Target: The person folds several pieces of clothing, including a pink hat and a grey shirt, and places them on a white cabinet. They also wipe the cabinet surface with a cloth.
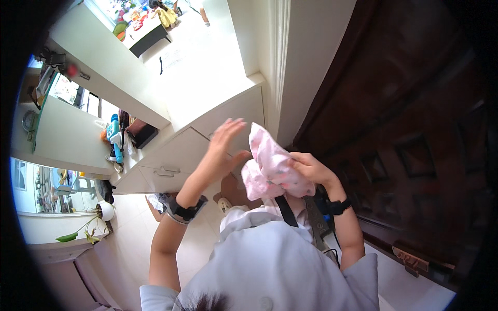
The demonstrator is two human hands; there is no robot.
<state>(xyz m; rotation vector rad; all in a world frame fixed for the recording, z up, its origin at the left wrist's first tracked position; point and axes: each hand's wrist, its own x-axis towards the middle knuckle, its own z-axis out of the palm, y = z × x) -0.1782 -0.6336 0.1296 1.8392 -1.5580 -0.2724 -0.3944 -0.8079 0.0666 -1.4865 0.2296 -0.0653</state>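
A pink patterned cloth item (272, 163), folded or bunched, hangs in front of my body. My right hand (311, 166) grips its right side between thumb and fingers. To the left of the cloth, my left hand (226, 149) is raised with its fingers apart and slightly blurred; it holds nothing. The left thumb comes close to the cloth's edge, and I cannot tell whether it touches. A black wristband (187, 212) is on my left wrist and another dark band (339, 206) on my right.
White cabinets (163, 155) with metal handles stand ahead. An open shelf holds a blue toy-like microphone (114, 134) and a dark box (144, 136). A dark panelled door (389, 136) is at right. A potted plant (106, 212) stands left. Beyond, a person (166, 15) is beside a low table (148, 39).
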